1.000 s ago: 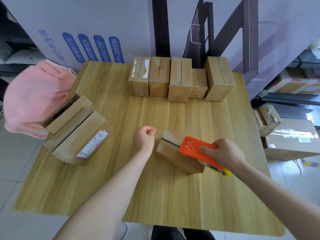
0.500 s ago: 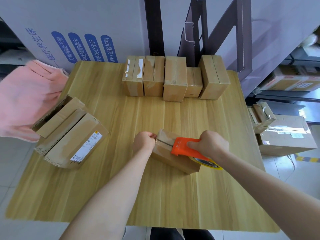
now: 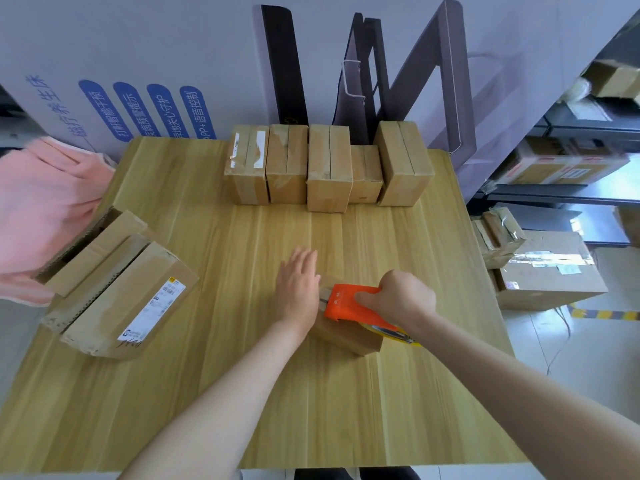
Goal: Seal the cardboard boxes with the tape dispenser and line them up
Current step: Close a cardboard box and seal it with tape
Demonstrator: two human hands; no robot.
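A small cardboard box [image 3: 349, 336] lies in the middle of the wooden table [image 3: 242, 393]. My right hand [image 3: 401, 299] grips the orange tape dispenser [image 3: 349, 303], which sits on top of that box near its left end. My left hand [image 3: 298, 285] lies flat with straight fingers against the box's left end. A row of several closed cardboard boxes [image 3: 329, 168] stands side by side along the table's far edge. Two larger boxes [image 3: 114, 285] lie at the table's left side, the rear one with flaps ajar.
A pink cloth [image 3: 41, 202] hangs off the left of the table. Big white cartons and dark frames [image 3: 398, 81] stand behind the far edge. More cardboard boxes [image 3: 547, 268] sit on the floor and on shelves at the right.
My left hand went from a fist beside the box to flat fingers against its left end. My right hand slid the dispenser leftward along the box top.
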